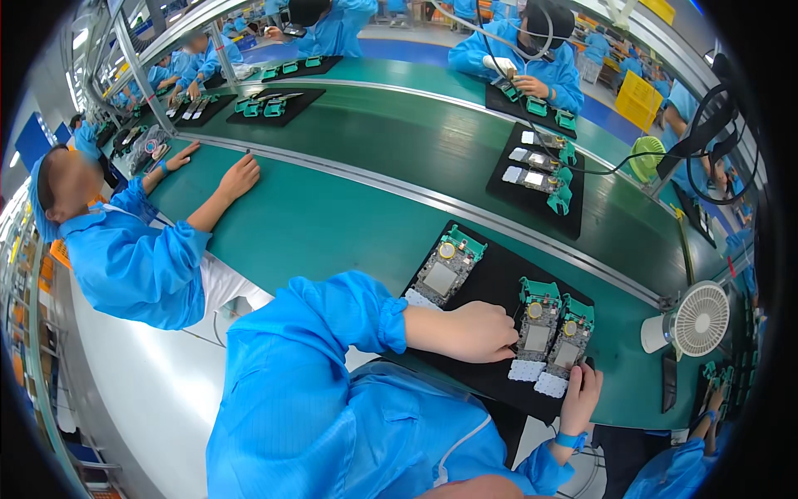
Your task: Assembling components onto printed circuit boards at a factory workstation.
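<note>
Three circuit boards in green frames lie on a black mat [490, 270] before me. Each carries a round gold-coloured part, a pale square and a white padded piece at its near end. My left hand [478, 333] is closed, its fingertips at the left edge of the middle circuit board [538, 333]; what they pinch is hidden. Thumb and fingers of my right hand [583, 392] close at the lower right edge of the right circuit board [569, 345]. The left circuit board [442, 270] lies apart, untouched, beyond my left forearm.
A white fan [700, 320] stands right, beside a dark flat object [669, 382]. Across a metal rail [349, 176], another black mat [519, 195] bears several boards. One co-worker [125, 249] sits left, hands on the green table [291, 224]; another [532, 66] works opposite.
</note>
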The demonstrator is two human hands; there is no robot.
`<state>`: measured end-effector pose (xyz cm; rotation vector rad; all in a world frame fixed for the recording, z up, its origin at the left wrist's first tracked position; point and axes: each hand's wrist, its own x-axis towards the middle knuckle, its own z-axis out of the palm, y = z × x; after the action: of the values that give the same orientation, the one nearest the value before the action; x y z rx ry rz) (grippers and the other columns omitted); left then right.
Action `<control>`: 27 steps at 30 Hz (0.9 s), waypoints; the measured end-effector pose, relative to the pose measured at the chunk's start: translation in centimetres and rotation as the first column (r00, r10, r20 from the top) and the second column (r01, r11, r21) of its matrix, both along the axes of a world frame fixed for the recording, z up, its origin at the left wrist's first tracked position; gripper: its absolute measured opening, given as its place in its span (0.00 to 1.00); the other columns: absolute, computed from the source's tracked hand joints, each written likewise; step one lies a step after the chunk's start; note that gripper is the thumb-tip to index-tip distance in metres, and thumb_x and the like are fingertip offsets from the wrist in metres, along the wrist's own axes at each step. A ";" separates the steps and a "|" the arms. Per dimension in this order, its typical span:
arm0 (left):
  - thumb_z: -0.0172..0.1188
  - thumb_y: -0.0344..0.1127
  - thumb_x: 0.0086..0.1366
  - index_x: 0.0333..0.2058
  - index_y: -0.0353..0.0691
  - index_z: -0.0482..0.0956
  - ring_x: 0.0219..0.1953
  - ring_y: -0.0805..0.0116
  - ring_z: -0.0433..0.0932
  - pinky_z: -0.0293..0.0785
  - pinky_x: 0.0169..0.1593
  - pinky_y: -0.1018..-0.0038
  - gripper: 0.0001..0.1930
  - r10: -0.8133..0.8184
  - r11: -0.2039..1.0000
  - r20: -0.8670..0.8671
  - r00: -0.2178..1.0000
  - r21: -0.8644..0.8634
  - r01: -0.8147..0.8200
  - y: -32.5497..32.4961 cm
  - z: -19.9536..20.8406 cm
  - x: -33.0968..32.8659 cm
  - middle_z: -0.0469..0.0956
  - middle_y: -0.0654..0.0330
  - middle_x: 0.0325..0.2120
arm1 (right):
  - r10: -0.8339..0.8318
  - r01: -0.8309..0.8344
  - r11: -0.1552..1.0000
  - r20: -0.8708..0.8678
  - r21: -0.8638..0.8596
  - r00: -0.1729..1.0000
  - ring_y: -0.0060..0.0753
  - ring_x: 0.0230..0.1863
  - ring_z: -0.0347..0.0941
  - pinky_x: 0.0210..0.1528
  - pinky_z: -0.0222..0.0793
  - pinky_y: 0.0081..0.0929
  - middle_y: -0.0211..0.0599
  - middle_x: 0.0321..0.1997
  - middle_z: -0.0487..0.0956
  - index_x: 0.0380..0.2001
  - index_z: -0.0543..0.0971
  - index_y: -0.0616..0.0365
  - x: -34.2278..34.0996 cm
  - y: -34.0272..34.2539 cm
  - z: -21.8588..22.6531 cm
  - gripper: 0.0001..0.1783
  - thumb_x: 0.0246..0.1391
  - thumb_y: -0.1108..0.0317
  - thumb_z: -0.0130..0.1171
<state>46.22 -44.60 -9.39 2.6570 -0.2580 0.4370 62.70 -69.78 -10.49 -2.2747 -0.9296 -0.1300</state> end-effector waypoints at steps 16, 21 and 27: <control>0.60 0.29 0.63 0.45 0.34 0.67 0.38 0.65 0.79 0.80 0.33 0.72 0.15 -0.036 0.574 -0.310 0.950 -0.785 -0.234 0.5 -1.4 1.3 0.66 0.52 0.44 | -0.109 0.128 0.921 -0.071 0.369 0.992 0.33 0.38 0.70 0.39 0.65 0.25 0.38 0.38 0.73 0.42 0.80 0.60 -1.7 0.8 -1.0 0.08 0.62 0.74 0.53; 0.59 0.27 0.63 0.45 0.35 0.66 0.36 0.72 0.76 0.78 0.25 0.78 0.14 -0.019 0.608 -0.344 0.939 -0.750 -0.263 -0.3 -0.9 1.4 0.64 0.56 0.44 | -0.019 0.067 0.889 -0.109 0.452 0.994 0.24 0.32 0.68 0.35 0.64 0.21 0.33 0.35 0.74 0.45 0.79 0.60 -4.7 1.5 -0.2 0.13 0.58 0.79 0.52; 0.57 0.29 0.66 0.46 0.37 0.62 0.24 0.74 0.76 0.73 0.23 0.79 0.14 -0.150 0.519 -0.478 0.866 -0.783 -0.343 -1.0 -0.5 1.7 0.74 0.57 0.31 | 0.128 -0.032 0.898 -0.191 0.439 0.973 0.36 0.33 0.79 0.34 0.73 0.30 0.45 0.36 0.80 0.49 0.73 0.61 -7.6 2.3 -3.2 0.18 0.55 0.75 0.60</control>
<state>47.92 -45.58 -9.87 1.6720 0.2472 -0.1196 55.12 -67.50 -13.72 -1.7932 -0.7865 -0.0454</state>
